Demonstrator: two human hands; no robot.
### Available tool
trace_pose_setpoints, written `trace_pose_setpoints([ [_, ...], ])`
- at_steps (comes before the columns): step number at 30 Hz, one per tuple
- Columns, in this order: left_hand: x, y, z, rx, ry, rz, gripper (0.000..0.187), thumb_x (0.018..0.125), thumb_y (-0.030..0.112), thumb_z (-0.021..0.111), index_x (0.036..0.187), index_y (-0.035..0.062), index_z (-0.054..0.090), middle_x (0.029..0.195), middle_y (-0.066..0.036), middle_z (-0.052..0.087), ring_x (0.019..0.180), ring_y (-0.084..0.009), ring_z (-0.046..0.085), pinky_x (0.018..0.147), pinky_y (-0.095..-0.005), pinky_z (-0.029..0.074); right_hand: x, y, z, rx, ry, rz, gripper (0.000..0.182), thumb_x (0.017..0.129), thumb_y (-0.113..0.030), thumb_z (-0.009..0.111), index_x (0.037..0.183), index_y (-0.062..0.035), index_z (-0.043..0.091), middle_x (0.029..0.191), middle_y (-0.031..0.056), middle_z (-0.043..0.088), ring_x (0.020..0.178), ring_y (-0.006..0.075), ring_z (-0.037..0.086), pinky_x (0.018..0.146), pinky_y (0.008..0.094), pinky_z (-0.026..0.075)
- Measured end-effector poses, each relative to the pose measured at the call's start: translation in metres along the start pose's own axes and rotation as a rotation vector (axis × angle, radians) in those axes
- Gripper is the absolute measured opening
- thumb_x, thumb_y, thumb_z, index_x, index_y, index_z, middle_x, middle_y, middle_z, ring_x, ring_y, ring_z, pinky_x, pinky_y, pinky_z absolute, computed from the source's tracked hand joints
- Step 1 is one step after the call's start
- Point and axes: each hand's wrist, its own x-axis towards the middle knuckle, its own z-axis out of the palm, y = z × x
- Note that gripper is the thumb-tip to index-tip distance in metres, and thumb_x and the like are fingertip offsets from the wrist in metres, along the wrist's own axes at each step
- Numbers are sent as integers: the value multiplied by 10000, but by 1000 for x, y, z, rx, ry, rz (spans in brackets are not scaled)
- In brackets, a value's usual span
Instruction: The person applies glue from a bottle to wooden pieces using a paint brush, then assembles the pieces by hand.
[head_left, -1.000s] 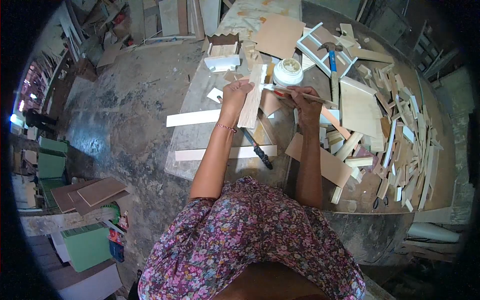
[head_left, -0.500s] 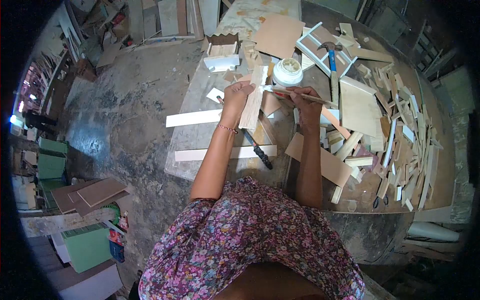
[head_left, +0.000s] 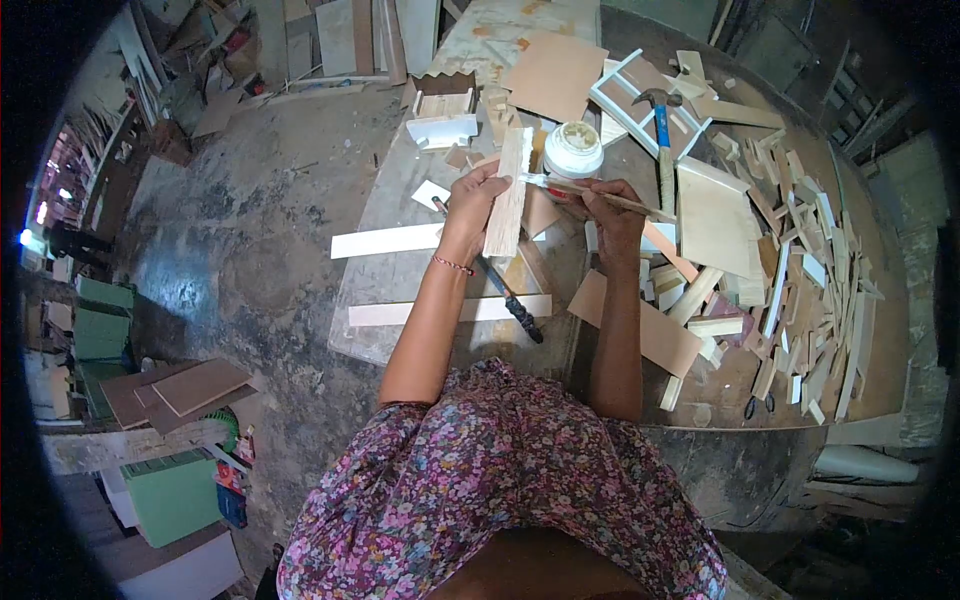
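My left hand (head_left: 474, 204) grips a pale wooden strip (head_left: 509, 205) by its left edge, holding it lengthwise over the table. White paste shows along the strip's upper right edge. In my right hand (head_left: 612, 213) is a paintbrush (head_left: 565, 184), its handle pointing right and its white-coated bristles touching the strip's right edge. Just beyond the brush stands an open white tub (head_left: 574, 150) with pale residue on its rim. Beneath my left forearm lies a tool with a dark wrapped handle (head_left: 523, 319); its other end is partly hidden.
White strips (head_left: 386, 240) lie on the table (head_left: 385, 345) at left. A claw hammer (head_left: 663, 130) rests near a white frame (head_left: 620, 105). Many wood offcuts (head_left: 800, 270) crowd the right, with scissors (head_left: 760, 406) at the near edge. A small wooden box (head_left: 443, 128) stands behind.
The brush tip has shifted slightly along the strip's edge toward me, and its handle tilts a little more. The strip stands a bit more edge-on in my left hand.
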Motion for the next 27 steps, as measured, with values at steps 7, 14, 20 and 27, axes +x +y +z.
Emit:
trace_pose_setpoints([
  [7,-1,0,2,15,10,9,234,749,47,481,958,-55,510,799,-67,571,628,-87,529,564,-195,425,1,4,-7,39,-46,8,94,698,13,564,749,1,486,853,162,559,759,194,561,711,298,483],
  [14,4,-4,0,33,-5,16,197,758,80,496,908,-44,531,762,-48,574,604,-79,522,533,-186,408,2,8,-9,176,-49,52,74,718,-4,549,770,11,498,862,175,555,710,201,580,642,294,510],
  [20,6,-3,0,57,-21,-34,193,769,71,477,913,-52,513,790,-74,563,636,-99,529,560,-194,428,1,7,0,161,8,24,95,717,-12,552,789,28,504,868,171,555,759,206,574,694,287,498],
  [27,2,1,5,52,11,-55,170,772,85,474,866,-49,521,779,-86,557,627,-111,531,555,-201,438,1,15,2,133,-67,15,82,716,23,524,795,39,509,895,189,543,791,236,564,728,315,490],
])
